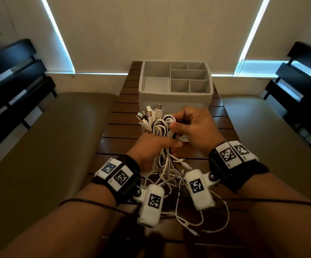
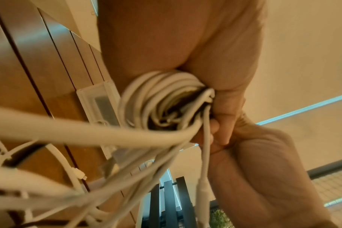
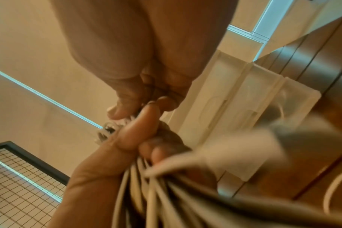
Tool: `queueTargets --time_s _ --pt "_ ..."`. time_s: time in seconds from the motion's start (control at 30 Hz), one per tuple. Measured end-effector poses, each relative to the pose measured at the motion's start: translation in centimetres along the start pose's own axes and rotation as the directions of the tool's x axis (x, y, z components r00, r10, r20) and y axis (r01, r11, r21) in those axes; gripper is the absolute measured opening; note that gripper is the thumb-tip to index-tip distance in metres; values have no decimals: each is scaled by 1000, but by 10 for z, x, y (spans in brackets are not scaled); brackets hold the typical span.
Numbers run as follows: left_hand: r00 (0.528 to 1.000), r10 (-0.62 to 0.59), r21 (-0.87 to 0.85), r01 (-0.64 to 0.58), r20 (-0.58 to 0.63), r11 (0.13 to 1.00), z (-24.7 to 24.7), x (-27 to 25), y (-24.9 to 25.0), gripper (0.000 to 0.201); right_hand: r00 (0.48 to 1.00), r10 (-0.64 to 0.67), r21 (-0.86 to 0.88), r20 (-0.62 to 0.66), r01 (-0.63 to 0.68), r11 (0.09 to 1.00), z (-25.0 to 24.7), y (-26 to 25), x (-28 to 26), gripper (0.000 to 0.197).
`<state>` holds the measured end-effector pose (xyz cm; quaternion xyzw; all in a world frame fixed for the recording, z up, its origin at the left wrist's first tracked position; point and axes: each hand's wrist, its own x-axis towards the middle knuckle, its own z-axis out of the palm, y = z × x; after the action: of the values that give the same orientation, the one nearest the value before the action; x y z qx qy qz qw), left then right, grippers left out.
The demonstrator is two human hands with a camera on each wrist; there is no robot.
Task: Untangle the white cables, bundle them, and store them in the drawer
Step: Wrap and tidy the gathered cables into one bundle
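Note:
In the head view my left hand (image 1: 169, 146) grips a bundle of white cables (image 1: 163, 127) around its middle, above the wooden slat table (image 1: 117, 127). Several USB plugs (image 1: 151, 112) stick up from the top of the bundle. My right hand (image 1: 175, 121) pinches the coiled loops at the top right of the bundle. Loose cable tails (image 1: 171, 175) hang down and trail over the table between my wrists. The left wrist view shows the coil (image 2: 162, 98) pressed into my left palm. In the right wrist view, left-hand fingers (image 3: 139, 128) wrap the strands (image 3: 146, 192).
A grey fabric organizer box (image 1: 145, 95) with several empty compartments stands on the table just beyond my hands. A small translucent plastic case (image 3: 244, 123) lies on the table under the hands. Brown benches flank the table, and black shelving (image 1: 11, 81) stands at both sides.

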<state>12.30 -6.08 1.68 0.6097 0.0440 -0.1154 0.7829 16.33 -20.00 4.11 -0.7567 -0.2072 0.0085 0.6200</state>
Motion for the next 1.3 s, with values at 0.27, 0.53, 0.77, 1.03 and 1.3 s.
queueTargets --time_s 0.27,0.53,0.77,1.03,1.3 --pt "990 -2 -192 -26 -143 981 6 10 -2 26 916 283 11 285 -298 955 12 29 -19 97" --pt "989 15 -178 -42 -150 983 11 9 -9 24 927 234 -224 295 -171 960 23 29 -16 57" --pt "983 77 -112 -97 -167 989 13 9 -8 14 974 138 -127 179 -116 985 30 22 -23 52" --pt "933 155 -387 -18 325 922 -2 11 -7 58 949 160 -30 271 -158 987 20 11 -24 55" --pt "999 -18 -311 28 33 950 22 8 -8 12 885 323 -39 335 -329 943 16 12 -29 27"
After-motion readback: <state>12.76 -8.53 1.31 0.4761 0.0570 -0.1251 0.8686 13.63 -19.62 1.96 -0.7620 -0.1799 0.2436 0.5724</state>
